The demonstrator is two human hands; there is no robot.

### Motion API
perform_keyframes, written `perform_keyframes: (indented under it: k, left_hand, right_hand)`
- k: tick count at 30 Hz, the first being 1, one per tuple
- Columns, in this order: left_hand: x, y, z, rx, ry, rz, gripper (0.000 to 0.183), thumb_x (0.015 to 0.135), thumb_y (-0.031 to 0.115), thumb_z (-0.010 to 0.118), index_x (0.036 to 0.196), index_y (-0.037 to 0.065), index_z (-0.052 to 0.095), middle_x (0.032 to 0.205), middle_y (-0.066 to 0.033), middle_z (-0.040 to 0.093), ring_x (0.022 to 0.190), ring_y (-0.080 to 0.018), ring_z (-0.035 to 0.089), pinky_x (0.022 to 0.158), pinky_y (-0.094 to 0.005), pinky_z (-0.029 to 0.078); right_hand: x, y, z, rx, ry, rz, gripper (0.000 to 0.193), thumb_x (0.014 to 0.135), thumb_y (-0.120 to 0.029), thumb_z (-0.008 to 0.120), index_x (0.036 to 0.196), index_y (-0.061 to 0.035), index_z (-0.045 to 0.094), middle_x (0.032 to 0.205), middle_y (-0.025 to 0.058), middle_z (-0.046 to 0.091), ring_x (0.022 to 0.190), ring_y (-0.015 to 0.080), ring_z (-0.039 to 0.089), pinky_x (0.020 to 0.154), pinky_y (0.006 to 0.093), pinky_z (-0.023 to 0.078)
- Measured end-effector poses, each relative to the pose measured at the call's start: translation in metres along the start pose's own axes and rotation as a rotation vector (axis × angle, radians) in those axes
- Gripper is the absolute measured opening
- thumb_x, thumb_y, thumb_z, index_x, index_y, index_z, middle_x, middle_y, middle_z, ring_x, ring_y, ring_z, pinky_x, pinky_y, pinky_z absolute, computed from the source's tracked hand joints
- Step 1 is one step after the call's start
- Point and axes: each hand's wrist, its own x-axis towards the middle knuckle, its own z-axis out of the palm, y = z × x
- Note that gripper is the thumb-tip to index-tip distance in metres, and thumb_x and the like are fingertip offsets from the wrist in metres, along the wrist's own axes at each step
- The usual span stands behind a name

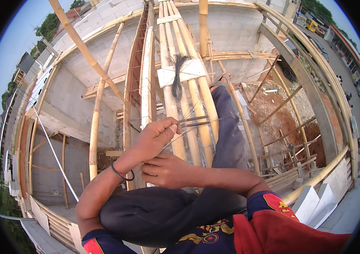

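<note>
Left hand [158, 133] pinched the dark rods [197, 124] — snug grip seemed best — right hand [170, 170] curled, couldn't tell around what.

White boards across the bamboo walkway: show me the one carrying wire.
The nearer, larger board: a wire bundle lies on it; the farther, smaller board has none.

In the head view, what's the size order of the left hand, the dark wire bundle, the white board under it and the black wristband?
Left hand and white board: too alike to rank
Dark wire bundle
Black wristband, smallest
</note>
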Motion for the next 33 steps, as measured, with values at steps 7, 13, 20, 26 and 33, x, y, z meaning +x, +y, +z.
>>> perform_keyframes:
  k: [7,13,20,26,33]
  left_hand:
    - [0.000,0.007,0.010,0.105,0.013,0.121,0.019,0.102,0.012,0.045,0.114,0.004,0.056,0.080,-0.0012,0.053,0.074,-0.0088,0.047,0.070,-0.0263,0.042]
    - [-0.001,0.019,0.010,0.012,-0.018,-0.054,0.016,0.102,0.010,0.046,0.111,0.003,0.056,0.080,-0.0020,0.057,0.068,-0.0069,0.049,0.064,-0.0244,0.044]
    - [0.004,0.018,0.022,0.056,0.233,0.147,0.013,0.104,0.015,0.049,0.108,0.004,0.053,0.078,0.0041,0.048,0.068,-0.0035,0.041,0.060,-0.0200,0.036]
    - [0.006,0.017,0.027,0.041,0.245,0.174,0.009,0.103,0.013,0.050,0.108,0.005,0.052,0.076,0.0049,0.045,0.065,-0.0028,0.037,0.057,-0.0200,0.033]
    - [0.005,0.015,0.025,-0.009,0.221,0.134,0.007,0.103,0.011,0.047,0.103,0.005,0.051,0.073,0.0043,0.046,0.062,-0.0027,0.038,0.055,-0.0204,0.032]
  right_hand:
    - [-0.015,0.031,-0.081,0.811,0.710,1.009,0.015,0.093,-0.013,0.069,0.100,0.0001,0.068,0.081,0.0010,0.063,0.071,0.0076,0.056,0.066,0.0221,0.046]
    - [-0.012,0.039,-0.088,1.074,0.682,0.931,0.012,0.094,-0.010,0.068,0.097,0.0013,0.068,0.083,0.0005,0.065,0.076,0.0050,0.055,0.069,0.0209,0.045]
    - [0.003,0.037,-0.078,0.899,0.756,0.931,0.009,0.093,-0.008,0.067,0.096,0.0005,0.068,0.084,0.0016,0.067,0.076,0.0049,0.058,0.067,0.0220,0.047]
    - [-0.003,0.031,-0.078,0.955,0.866,0.955,0.009,0.093,-0.008,0.068,0.095,0.0003,0.068,0.085,-0.0010,0.064,0.070,0.0028,0.050,0.063,0.0206,0.042]
    - [-0.006,0.033,-0.076,0.977,0.870,0.944,0.007,0.092,-0.007,0.069,0.094,-0.0007,0.068,0.079,-0.0031,0.061,0.068,0.0025,0.048,0.062,0.0197,0.040]
